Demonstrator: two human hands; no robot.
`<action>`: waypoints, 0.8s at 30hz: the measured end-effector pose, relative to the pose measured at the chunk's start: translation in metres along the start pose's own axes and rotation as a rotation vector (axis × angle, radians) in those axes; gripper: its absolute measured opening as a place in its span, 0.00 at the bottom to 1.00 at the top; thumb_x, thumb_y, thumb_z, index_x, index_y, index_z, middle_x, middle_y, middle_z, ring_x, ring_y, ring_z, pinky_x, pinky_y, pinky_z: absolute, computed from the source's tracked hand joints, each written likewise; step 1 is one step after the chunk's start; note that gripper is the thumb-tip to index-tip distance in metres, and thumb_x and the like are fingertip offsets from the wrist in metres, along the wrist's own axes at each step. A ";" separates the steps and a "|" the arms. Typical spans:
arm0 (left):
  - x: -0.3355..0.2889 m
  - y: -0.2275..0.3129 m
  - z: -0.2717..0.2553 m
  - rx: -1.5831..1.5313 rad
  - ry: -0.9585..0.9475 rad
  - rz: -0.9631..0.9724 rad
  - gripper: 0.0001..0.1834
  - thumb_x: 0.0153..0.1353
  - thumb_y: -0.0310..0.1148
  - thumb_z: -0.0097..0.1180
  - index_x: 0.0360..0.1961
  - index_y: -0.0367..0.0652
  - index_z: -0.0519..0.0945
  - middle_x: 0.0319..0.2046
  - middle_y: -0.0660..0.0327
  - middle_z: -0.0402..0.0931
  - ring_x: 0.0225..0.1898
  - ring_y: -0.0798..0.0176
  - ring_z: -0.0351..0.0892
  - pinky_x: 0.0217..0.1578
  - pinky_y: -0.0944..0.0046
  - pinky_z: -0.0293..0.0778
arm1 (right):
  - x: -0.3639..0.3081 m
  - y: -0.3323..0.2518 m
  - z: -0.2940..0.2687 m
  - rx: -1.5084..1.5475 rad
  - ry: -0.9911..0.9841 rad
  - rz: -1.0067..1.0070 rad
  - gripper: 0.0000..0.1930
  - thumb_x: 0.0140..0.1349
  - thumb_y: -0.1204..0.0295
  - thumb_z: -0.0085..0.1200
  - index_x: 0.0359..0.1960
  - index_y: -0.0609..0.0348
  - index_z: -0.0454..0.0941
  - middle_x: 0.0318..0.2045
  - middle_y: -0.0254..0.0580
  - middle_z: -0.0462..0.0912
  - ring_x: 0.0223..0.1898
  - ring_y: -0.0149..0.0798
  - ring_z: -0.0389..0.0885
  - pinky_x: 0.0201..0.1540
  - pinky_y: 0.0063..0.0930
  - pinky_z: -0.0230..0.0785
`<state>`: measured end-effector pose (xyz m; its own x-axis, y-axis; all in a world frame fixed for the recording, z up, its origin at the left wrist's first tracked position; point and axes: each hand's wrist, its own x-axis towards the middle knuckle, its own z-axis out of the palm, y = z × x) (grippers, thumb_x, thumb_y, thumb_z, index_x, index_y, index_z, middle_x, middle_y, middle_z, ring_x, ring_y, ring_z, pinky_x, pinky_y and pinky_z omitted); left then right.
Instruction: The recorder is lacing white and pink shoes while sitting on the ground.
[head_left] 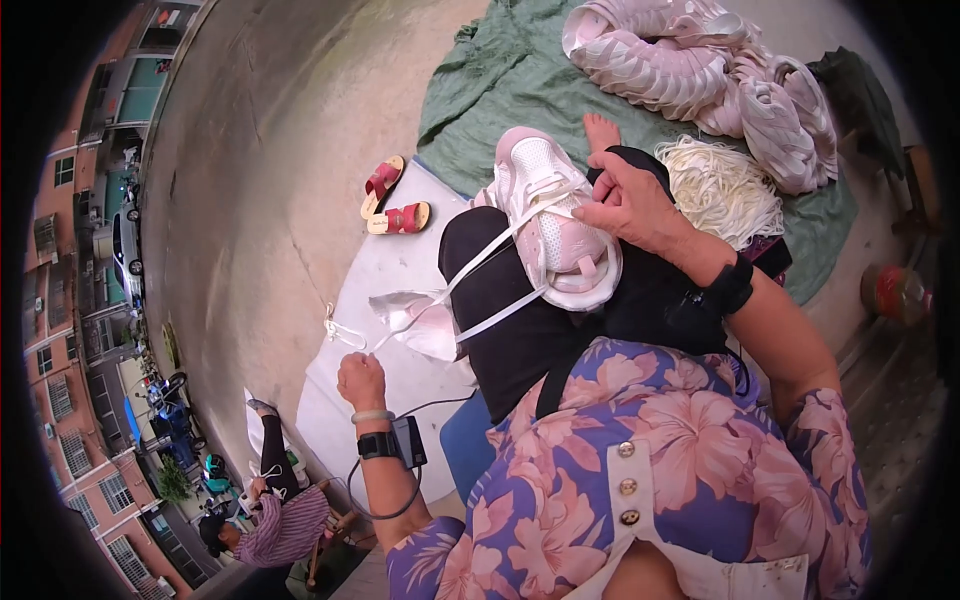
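Note:
A pink and white sneaker (565, 240) rests on my lap, across my black-trousered legs. A flat white shoelace (480, 255) runs from its upper out to the left in two long strands. My left hand (361, 381) is closed in a fist at the lace's far end, out beyond my left knee. Over the sneaker, my right hand (640, 208) pinches at the lace, with thumb and fingers close to the upper; the exact grip is partly hidden. Below the strands, a pink and white shoe piece (420, 322) lies beside my left leg.
Strung bundles of pink and white shoe uppers (690, 70) lie on a green cloth (480, 90). A heap of white laces (722, 190) sits by my right knee. Red sandals (400, 217) stand by the white sheet (350, 290). Another person (285, 525) sits at lower left.

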<state>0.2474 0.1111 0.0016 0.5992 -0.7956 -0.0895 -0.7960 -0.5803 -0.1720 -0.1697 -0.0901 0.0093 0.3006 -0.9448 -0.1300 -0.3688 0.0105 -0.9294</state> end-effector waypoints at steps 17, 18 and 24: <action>-0.002 0.256 -0.066 -0.745 0.219 0.860 0.09 0.51 0.31 0.56 0.23 0.40 0.69 0.22 0.55 0.68 0.27 0.50 0.69 0.28 0.55 0.63 | 0.031 -0.010 0.003 0.068 -0.228 0.152 0.11 0.51 0.69 0.58 0.17 0.58 0.73 0.16 0.26 0.69 0.20 0.21 0.63 0.23 0.18 0.56; -0.003 0.257 -0.066 -0.741 0.217 0.863 0.09 0.51 0.31 0.56 0.23 0.40 0.69 0.22 0.55 0.68 0.27 0.50 0.69 0.28 0.55 0.63 | 0.032 -0.008 0.006 0.072 -0.227 0.152 0.11 0.51 0.69 0.58 0.17 0.58 0.73 0.16 0.26 0.69 0.20 0.21 0.63 0.23 0.18 0.56; -0.006 0.261 -0.064 -0.795 0.163 0.804 0.08 0.51 0.29 0.55 0.24 0.39 0.68 0.22 0.54 0.67 0.27 0.49 0.69 0.27 0.55 0.63 | 0.034 -0.001 0.014 0.023 -0.186 -0.039 0.13 0.50 0.70 0.58 0.13 0.59 0.71 0.13 0.27 0.67 0.18 0.22 0.63 0.21 0.19 0.56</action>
<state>0.0304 -0.0462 0.0197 -0.0804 -0.9661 0.2454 -0.8072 0.2076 0.5526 -0.1465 -0.1177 0.0005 0.4723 -0.8680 -0.1535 -0.3344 -0.0153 -0.9423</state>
